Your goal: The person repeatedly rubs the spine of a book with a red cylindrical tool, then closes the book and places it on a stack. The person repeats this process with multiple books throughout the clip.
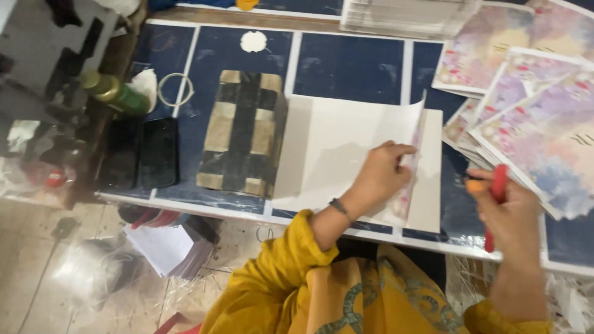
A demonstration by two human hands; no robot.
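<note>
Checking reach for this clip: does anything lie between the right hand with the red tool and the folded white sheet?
Nothing visible does. The right hand holds the red-handled tool beside the white folded sheet, which the left hand lifts.

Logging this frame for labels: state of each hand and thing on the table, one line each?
left hand: pinching the raised edge of the white sheet
right hand: closed around the red tool
white sheet: one edge lifted, rest flat
red tool: held, off the table
taped block: lying flat
black phone: flat, screen dark
printed sheets: fanned, overlapping
green bottle: on its side
</note>
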